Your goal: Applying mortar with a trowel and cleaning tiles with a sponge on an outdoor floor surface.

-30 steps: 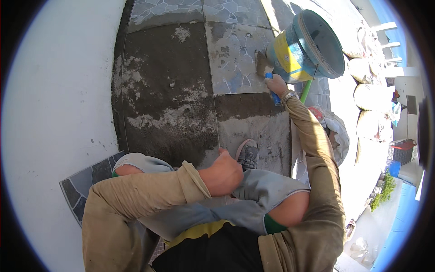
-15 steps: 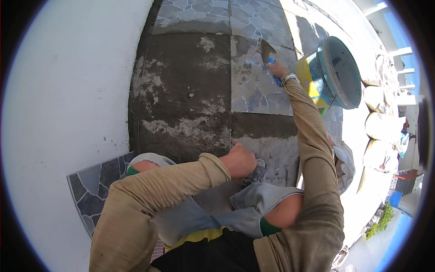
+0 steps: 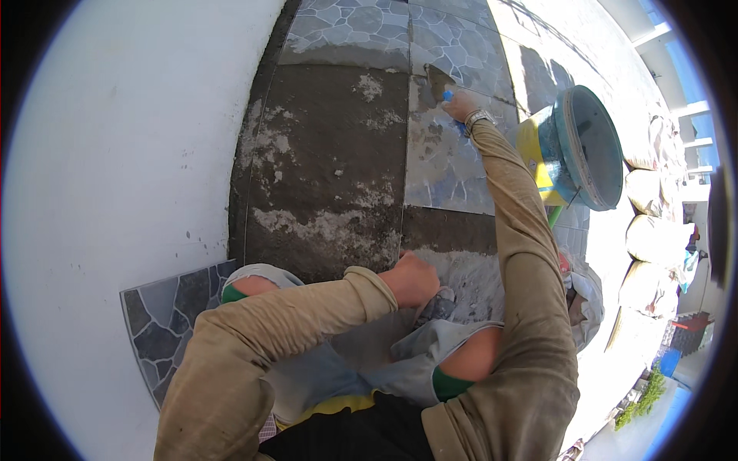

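Our right hand [image 3: 461,106] is stretched toward the far side, its grip closed around the handle of a blue-handled putty knife [image 3: 438,78]. The blade points away from us and lies over the far left part of a mortar-smeared stone-pattern tile [image 3: 444,170]; we cannot tell whether it touches the surface. A pale wristwatch [image 3: 478,117] sits at our right cuff.

Our left hand [image 3: 413,280] is near us, close to our shoe [image 3: 438,305], with its fingers curled; we cannot tell whether that grip has closed on anything.

Left of the smeared tile we see a dark mortar bed [image 3: 327,165] with lighter crumbly patches. Beyond both, at the far side, lie more grey stone-pattern tiles [image 3: 346,27]. A white wall [image 3: 131,154] runs along the left, and a dark stone-pattern panel [image 3: 165,315] leans by it at the near left.

To the right of the smeared tile we have a blue bucket [image 3: 567,146] with a yellow patch, tipped so that its mouth faces right. A green rod [image 3: 555,217] shows just below it. Farther right, full sacks [image 3: 649,234] lie in a row.
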A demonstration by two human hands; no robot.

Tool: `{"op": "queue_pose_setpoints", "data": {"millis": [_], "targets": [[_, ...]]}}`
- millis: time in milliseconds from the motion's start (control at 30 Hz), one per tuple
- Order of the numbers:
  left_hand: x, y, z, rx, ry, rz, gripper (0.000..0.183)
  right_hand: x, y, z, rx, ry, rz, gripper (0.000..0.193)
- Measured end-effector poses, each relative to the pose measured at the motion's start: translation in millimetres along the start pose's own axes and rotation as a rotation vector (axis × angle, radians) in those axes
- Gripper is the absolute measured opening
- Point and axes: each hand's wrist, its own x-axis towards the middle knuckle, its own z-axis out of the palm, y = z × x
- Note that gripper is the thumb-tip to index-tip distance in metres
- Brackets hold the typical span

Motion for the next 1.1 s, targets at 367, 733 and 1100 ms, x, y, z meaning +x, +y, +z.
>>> {"op": "queue_pose_setpoints", "data": {"millis": [367,733,1100], "targets": [[8,-5,-2,-0.010,0.027,0.002,0.015,-5,12,-14,0.066,0.115,0.063,0.041],[-6,0,-8,0.017,-0.003,0.106,0.025,-50,37,-14,-0.127,0.290,-0.228,0.032],[-13,21,-21,0.029,-0.045,0.178,0.026,-132,124,-24,0.017,0.189,0.043,0.035]]}}
